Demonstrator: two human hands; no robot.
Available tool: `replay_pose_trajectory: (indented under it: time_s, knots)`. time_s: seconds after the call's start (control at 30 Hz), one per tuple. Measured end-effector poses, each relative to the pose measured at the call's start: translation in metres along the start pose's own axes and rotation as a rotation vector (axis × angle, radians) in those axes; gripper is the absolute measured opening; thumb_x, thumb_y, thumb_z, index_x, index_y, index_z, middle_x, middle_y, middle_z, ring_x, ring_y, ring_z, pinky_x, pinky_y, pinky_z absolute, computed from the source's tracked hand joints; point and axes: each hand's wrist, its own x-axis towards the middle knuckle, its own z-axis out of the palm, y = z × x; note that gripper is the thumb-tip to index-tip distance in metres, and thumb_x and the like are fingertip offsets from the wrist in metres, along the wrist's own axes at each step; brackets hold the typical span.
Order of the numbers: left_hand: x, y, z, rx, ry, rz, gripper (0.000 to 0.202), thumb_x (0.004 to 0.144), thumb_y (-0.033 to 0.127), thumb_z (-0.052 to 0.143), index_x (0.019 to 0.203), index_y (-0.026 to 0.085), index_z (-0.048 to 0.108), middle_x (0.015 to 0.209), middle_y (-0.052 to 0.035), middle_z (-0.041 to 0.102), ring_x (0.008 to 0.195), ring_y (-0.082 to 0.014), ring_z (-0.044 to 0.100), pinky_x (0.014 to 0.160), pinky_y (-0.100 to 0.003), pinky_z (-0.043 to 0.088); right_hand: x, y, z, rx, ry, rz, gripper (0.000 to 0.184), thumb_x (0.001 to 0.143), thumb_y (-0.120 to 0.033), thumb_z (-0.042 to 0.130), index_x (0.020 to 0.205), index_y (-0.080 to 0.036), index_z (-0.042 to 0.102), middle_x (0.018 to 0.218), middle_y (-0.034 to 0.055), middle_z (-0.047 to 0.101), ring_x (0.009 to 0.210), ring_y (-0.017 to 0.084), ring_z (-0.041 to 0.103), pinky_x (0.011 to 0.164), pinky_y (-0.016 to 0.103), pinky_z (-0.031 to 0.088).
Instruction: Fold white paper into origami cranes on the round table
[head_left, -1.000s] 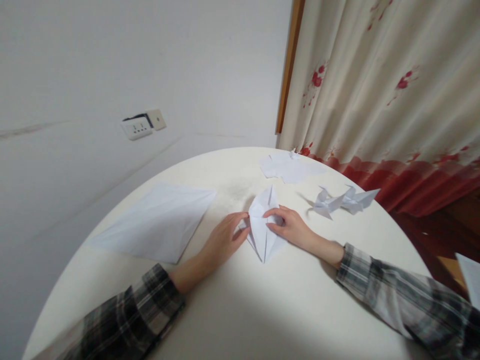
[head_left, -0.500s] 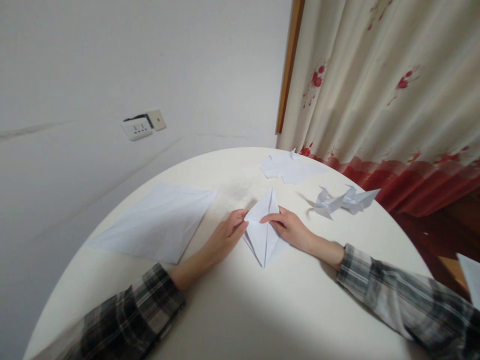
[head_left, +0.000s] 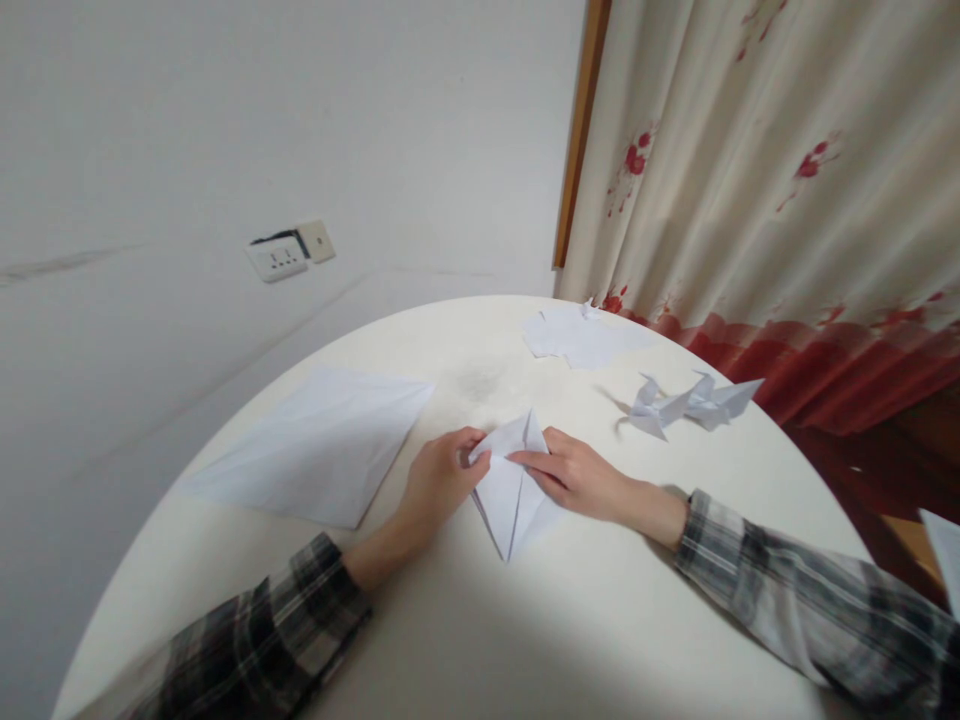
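Note:
A piece of white paper (head_left: 504, 500), folded into a kite shape with a centre crease, is held between my two hands over the table. My left hand (head_left: 442, 478) pinches its left edge between thumb and fingers. On the other side, my right hand (head_left: 574, 472) grips the right edge, its thumb or a finger lying across the front near the middle crease. The fingers behind the paper are hidden. The lower point of the paper faces me and the upper point tips away.
A large white paper sheet (head_left: 315, 445) lies on the round white table (head_left: 465, 650) at left. Two folded paper cranes (head_left: 651, 408) stand at right. Cut paper pieces (head_left: 574, 338) with a small folded one lie at the far edge. A wall socket (head_left: 281, 258) and curtain (head_left: 712, 180) are beyond.
The folded paper has moved slightly toward me and left, with both hands still on it. Its upper part now leans more. The other papers stay where they were.

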Motion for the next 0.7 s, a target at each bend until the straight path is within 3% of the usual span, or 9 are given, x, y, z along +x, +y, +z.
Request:
replay_pose_trajectory:
  time_s: [0.4,0.7]
  knots:
    - [-0.0039,0.0019,-0.0006,0.164,0.021,0.0,0.013,0.076,0.028,0.057,0.081,0.018,0.064,0.075,-0.0027,0.066,0.067,-0.0154,0.057,0.062,-0.024,0.039,-0.0002,-0.0048,-0.0039,-0.027,-0.054,-0.067,0.034,0.089,-0.019,0.04,0.121,-0.016,0.051,0.089,0.0104,0.053,0.084,0.02,0.046,0.075,0.034,0.044]
    - [-0.0056,0.0015,0.0034,0.154,0.052,0.002,0.019,0.081,0.033,0.052,0.081,0.017,0.064,0.073,-0.0036,0.064,0.068,-0.0155,0.057,0.063,-0.024,0.038,-0.0006,-0.0055,-0.0048,-0.05,-0.074,-0.059,0.033,0.089,-0.02,0.04,0.12,-0.016,0.052,0.088,0.0103,0.053,0.085,0.02,0.046,0.076,0.034,0.043]
